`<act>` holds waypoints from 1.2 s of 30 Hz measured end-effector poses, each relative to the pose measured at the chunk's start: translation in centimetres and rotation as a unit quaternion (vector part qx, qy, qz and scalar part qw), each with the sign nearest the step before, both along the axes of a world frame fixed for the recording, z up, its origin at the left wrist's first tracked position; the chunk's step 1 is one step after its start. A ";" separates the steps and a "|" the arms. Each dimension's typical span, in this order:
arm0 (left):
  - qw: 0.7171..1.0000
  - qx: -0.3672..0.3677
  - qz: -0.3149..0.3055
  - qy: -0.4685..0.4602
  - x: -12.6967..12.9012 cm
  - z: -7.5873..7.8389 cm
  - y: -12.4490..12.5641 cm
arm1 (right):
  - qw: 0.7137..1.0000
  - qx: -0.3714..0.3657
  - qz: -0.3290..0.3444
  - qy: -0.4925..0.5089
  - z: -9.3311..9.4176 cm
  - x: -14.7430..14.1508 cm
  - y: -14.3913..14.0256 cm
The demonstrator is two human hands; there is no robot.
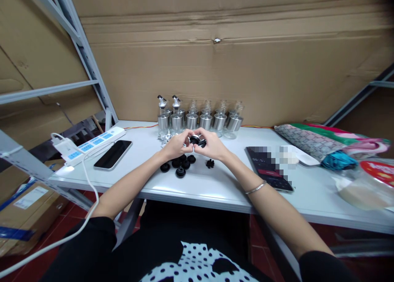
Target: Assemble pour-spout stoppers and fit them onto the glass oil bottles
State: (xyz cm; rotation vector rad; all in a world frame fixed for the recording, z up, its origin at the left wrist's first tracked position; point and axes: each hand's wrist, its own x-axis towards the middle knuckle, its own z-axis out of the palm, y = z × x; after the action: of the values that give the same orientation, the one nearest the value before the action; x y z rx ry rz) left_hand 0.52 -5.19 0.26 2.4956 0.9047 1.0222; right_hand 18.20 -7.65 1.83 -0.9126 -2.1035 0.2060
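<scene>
Both of our hands meet over the table middle: left hand [176, 145] and right hand [212, 146] pinch one small black cap [194, 140] between the fingertips, with a bit of metal showing at it, detail too small to read. We judge the cap light, stiff, plastic or rubber-like, with a ridged rim that should grip well; best held by the rim with thumb and forefinger, as it is now. At 6 o'clock of the hands a cluster of loose black caps [181, 165] lies on the white table [215, 183], and one more black piece [210, 163] sits apart at about 5 o'clock. At 12 o'clock a row of glass bottles [200, 118] with metal sleeves stands against the cardboard wall; they look empty, and we judge them fragile and slippery. The two leftmost carry pourer tops; the rest are hard to tell. At 9 o'clock lie a phone [113, 154] and a power strip [92, 143] with a white cable. At 3 o'clock lies a dark tablet [271, 173], and beyond it a patterned cloth bag [310, 140].
</scene>
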 end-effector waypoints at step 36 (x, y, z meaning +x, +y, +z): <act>0.982 0.169 -0.012 -0.081 -0.3 0.8 0.1 | 0.990 0.124 -0.030 0.063 -0.2 -0.1 0.6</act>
State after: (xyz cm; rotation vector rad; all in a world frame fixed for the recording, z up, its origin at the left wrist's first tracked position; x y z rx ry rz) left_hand 0.24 -5.05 1.10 2.6309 0.6978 1.4532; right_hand 18.13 -7.07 1.60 -0.7906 -1.9302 -0.0289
